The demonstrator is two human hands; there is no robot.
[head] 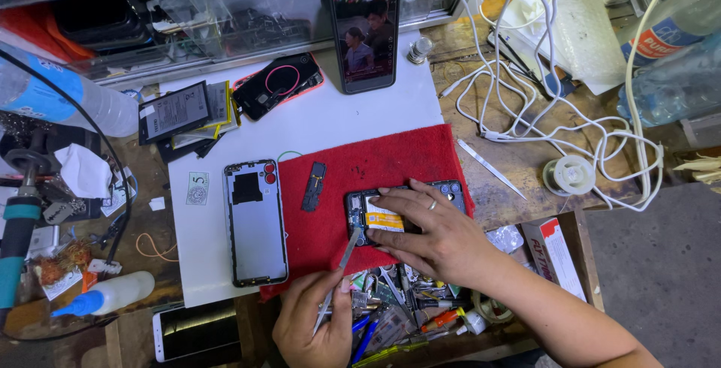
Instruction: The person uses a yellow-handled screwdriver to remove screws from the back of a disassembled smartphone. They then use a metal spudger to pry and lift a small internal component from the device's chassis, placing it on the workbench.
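Observation:
An opened phone (359, 216) with its back off lies on a red cloth (390, 161), showing a battery with a yellow label. My right hand (435, 233), a ring on one finger, presses down on it with spread fingers and covers most of it. My left hand (312, 327) is closed on thin metal tweezers (339, 266), whose tip touches the phone's lower left edge. A grey back cover (255, 225) lies left of the cloth on the white mat (315, 116). A small dark part (314, 186) rests on the cloth.
A phone playing video (365, 22) leans at the back. Beside it lie a black phone with an orange rim (279, 84) and loose batteries (176, 113). White cables (556, 113) and a solder spool (568, 175) sit right. Tools (398, 300) fill the front tray; bottles (105, 297) stand left.

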